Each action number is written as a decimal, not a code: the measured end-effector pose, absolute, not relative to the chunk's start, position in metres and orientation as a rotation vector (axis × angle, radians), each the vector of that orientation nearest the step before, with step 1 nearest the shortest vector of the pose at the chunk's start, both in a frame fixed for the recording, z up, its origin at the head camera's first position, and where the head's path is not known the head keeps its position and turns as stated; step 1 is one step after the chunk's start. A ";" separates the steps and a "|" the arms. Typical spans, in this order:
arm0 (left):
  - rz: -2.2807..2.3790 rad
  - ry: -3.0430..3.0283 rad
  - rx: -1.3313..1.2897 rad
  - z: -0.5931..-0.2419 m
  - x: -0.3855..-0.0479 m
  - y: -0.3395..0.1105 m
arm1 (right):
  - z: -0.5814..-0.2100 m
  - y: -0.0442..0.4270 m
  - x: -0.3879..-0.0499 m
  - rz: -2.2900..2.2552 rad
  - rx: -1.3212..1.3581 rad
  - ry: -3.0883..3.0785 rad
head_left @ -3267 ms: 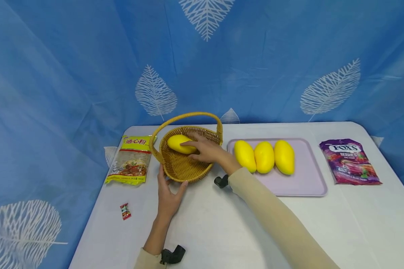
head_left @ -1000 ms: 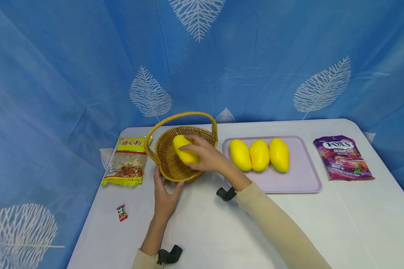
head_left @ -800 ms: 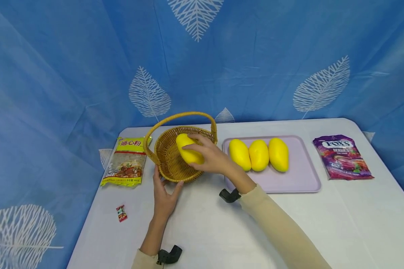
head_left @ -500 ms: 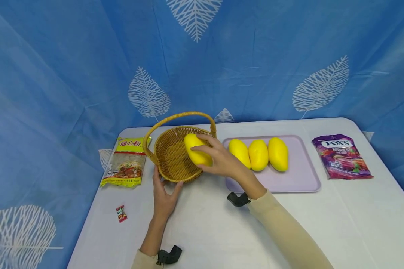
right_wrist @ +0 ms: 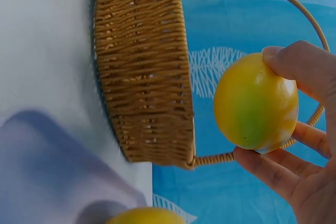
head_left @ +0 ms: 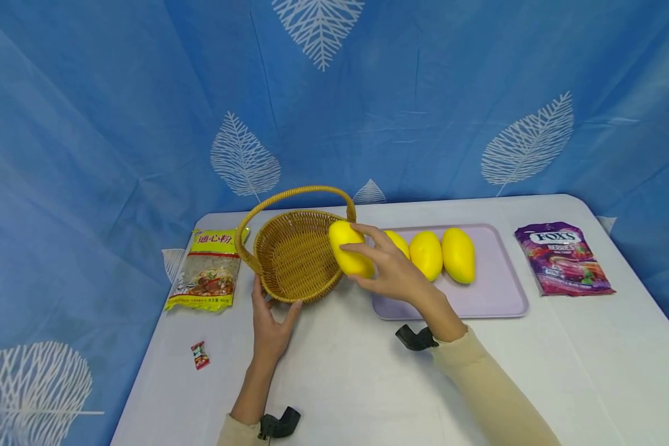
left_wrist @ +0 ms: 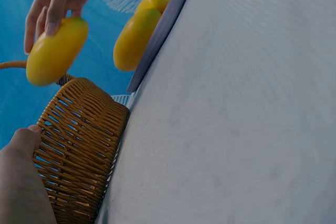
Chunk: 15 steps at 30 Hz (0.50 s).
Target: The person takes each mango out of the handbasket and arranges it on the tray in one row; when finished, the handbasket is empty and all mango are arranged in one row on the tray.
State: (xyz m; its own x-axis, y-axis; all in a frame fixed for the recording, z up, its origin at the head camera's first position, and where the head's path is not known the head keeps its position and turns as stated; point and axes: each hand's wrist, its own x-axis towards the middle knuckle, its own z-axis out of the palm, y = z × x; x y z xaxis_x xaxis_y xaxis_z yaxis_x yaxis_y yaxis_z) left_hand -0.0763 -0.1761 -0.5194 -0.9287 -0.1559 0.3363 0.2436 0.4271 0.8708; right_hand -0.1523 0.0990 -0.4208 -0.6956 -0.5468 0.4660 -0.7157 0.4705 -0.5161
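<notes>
My right hand (head_left: 394, 271) grips a yellow mango (head_left: 342, 235) between thumb and fingers. In the right wrist view this mango (right_wrist: 252, 103) has a green patch and is raised clear of the wicker basket (right_wrist: 144, 72). From the head, it overlaps the right rim of the basket (head_left: 298, 260), whose inside holds nothing. My left hand (head_left: 271, 331) grips the basket's near left side; its thumb (left_wrist: 26, 139) presses the rim in the left wrist view, while its other fingers are mostly hidden. Three more mangoes (head_left: 425, 255) lie in a row on a lilac tray (head_left: 490, 303), the leftmost partly behind my right hand.
A yellow-labelled food bag (head_left: 209, 269) lies left of the basket, and a small red-wrapped candy (head_left: 200, 355) nearer the front. Right of the tray is a purple Fox's candy bag (head_left: 563, 259). A blue leaf-patterned curtain (head_left: 412, 111) hangs behind the white table (head_left: 340, 384).
My right hand has lifted the mango from inside the basket and carried it rightward over the rim. My left hand has stayed at the basket, which stands where it was.
</notes>
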 end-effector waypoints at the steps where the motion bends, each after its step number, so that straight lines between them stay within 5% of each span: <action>1: -1.506 -2.319 -0.075 -0.519 -0.076 -0.176 | -0.421 0.102 -0.151 1.038 1.078 -2.488; 15: -1.483 -2.336 -0.050 -0.520 -0.075 -0.175 | -0.423 0.153 -0.146 0.995 0.928 -2.464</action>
